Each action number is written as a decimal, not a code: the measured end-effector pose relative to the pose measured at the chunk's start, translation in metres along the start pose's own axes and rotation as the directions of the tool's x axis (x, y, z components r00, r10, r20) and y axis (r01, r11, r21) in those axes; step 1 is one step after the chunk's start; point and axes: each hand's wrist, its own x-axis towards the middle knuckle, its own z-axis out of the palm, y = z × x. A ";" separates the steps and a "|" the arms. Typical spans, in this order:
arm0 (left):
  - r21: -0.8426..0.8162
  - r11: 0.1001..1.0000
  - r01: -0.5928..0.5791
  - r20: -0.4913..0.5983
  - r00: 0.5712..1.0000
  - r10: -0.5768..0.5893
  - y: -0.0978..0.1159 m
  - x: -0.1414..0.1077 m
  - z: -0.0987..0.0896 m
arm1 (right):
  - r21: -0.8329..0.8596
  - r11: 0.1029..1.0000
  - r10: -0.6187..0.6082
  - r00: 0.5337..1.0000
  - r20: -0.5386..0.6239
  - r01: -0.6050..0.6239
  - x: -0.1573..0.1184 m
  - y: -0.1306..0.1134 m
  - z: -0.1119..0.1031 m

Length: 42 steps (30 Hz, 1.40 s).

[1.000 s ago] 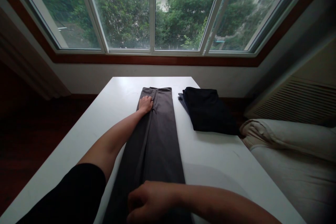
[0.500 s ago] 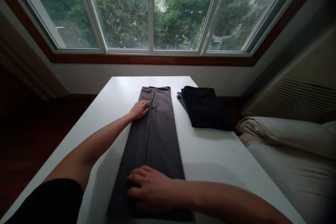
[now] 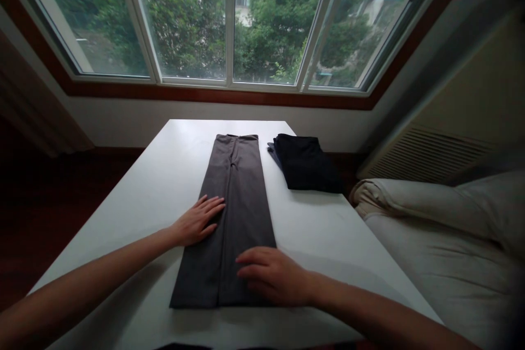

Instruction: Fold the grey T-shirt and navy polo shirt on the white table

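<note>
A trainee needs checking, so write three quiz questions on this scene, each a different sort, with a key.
1. Fill the gap: On the white table, the folded black cloth lies to the ___ of the grey garment, as the person sees it.
2. True or false: The grey garment is bunched into a ball.
3. Which is nearer the window: the left hand or the right hand?

Key:
1. Right.
2. False; it lies stretched out lengthwise.
3. The left hand.
</note>
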 end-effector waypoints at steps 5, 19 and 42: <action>-0.025 0.991 -0.133 0.095 0.986 0.135 0.055 -0.049 -0.008 | -0.166 0.965 0.194 0.979 -0.065 -0.203 -0.044 0.012 -0.023; -0.223 0.933 -0.281 0.168 0.932 0.321 0.117 -0.103 -0.034 | -0.281 0.947 0.197 0.973 0.120 -0.157 -0.080 -0.003 -0.004; -0.200 0.974 -0.111 0.086 0.988 0.130 0.101 -0.117 -0.045 | -0.428 0.895 0.124 0.992 -0.037 -0.128 -0.068 -0.019 0.005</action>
